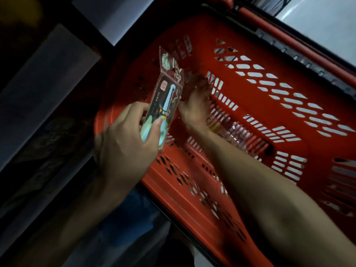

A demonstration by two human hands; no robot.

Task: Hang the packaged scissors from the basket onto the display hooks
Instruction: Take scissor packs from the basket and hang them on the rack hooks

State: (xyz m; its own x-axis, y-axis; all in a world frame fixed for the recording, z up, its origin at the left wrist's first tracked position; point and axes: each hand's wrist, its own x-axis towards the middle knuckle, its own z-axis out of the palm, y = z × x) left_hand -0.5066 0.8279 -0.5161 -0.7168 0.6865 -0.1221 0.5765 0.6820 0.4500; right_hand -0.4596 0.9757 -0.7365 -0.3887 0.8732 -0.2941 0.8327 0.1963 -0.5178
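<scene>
Over basket (pixel 256 120), left hand (pixel 125 145) pinches scissors pack (pixel 166 101); right hand (pixel 194 109) inside, fingers (pixel 199 88) blurred, unclear.

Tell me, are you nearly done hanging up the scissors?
Not yet. One packaged scissors is out, gripped in the left hand above the red basket. The right hand is reaching into the basket, too blurred to show a grip. What looks like another packet lies inside. No display hooks are in view, so hanging this one is left.
</scene>
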